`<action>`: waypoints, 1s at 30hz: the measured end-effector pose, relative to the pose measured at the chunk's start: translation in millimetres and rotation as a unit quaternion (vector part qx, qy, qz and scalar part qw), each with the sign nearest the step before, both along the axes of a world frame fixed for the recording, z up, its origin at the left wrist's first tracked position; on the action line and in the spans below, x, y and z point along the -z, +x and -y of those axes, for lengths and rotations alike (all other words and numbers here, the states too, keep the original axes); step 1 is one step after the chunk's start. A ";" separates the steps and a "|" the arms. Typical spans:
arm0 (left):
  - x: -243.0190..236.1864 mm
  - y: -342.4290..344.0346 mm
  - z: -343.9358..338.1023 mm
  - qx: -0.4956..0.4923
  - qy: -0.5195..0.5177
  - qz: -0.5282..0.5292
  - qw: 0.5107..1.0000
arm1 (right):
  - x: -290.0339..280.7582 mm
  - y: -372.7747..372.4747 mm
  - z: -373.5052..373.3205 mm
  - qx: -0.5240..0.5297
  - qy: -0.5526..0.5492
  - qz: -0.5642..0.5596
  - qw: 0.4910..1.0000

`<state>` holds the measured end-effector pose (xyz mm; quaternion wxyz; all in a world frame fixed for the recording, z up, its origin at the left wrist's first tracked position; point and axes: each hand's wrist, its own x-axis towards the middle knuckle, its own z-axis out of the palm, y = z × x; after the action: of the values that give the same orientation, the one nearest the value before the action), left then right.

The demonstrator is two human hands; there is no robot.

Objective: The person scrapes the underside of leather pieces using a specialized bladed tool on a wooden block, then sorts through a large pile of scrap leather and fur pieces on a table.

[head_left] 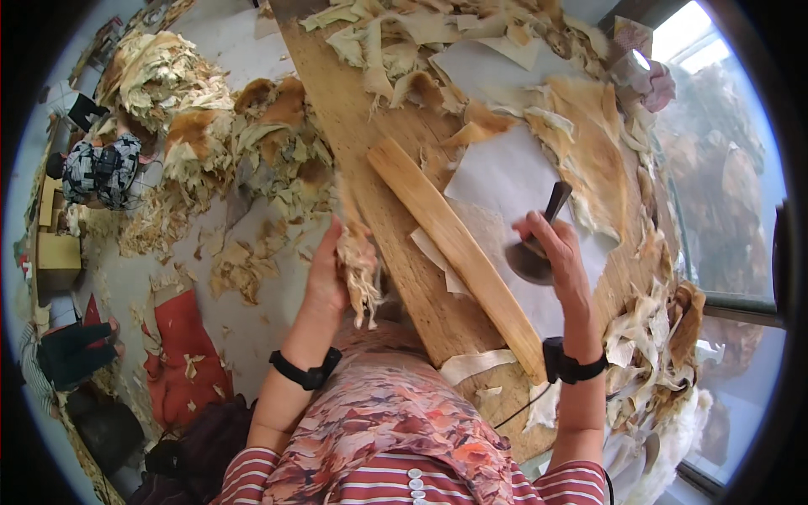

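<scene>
Detached fur [360, 273] is gripped by left hand [325, 268], metal tool [528, 264] by right hand [561, 251]; hide [591, 139] (seemingly unworked) is left at two o'clock.

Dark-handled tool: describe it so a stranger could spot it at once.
Start at the wooden table and find the white sheet right of its wooden strip. Over that sheet, the right hand grips the tool: dark handle pointing up, broad rounded grey end below. Its dark, hard form sets it apart from the pale, ragged hides nearby.
</scene>
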<state>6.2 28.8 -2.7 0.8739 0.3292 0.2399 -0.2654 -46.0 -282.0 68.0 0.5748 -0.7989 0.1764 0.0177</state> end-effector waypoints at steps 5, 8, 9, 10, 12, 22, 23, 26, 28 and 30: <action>22.4 -9.1 4.4 0.067 -0.338 0.095 0.934 | -4.9 -35.0 -17.1 -0.134 -0.399 -0.101 0.902; 7.7 -9.5 8.7 0.060 -0.294 0.091 0.949 | 4.4 -52.4 -33.4 -0.139 -0.477 -0.083 0.864; 5.1 -9.0 8.6 0.067 -0.297 0.109 0.946 | 5.0 -55.1 -39.7 -0.133 -0.486 -0.096 0.858; 1.8 -9.3 8.4 0.055 -0.277 0.097 0.954 | 3.5 -55.8 -46.0 -0.123 -0.481 -0.106 0.862; -8.9 -9.8 10.6 0.033 -0.238 0.070 0.968 | -1.3 -57.7 -54.3 -0.099 -0.471 -0.129 0.867; 69.4 27.6 -85.2 0.348 0.153 0.264 0.887 | 24.3 -63.6 -67.2 -0.090 -0.448 -0.178 0.871; 78.4 29.7 -104.3 0.349 0.371 0.281 0.814 | 27.3 -62.8 -69.1 -0.087 -0.444 -0.180 0.873; 85.3 29.5 -139.4 0.295 0.672 0.323 0.597 | 24.6 -63.5 -66.1 -0.077 -0.430 -0.186 0.880; 96.6 35.0 -158.2 0.225 0.721 0.344 0.558 | 19.6 -61.1 -65.9 -0.084 -0.424 -0.175 0.884; 82.5 47.6 -145.9 0.213 0.708 0.354 0.573 | 9.3 -68.6 -59.0 -0.059 -0.400 -0.148 0.903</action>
<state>53.9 174.7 -85.2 0.2966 0.9521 -0.0539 -0.0516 -114.6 -223.1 58.7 0.1724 -0.9585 0.2048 0.0976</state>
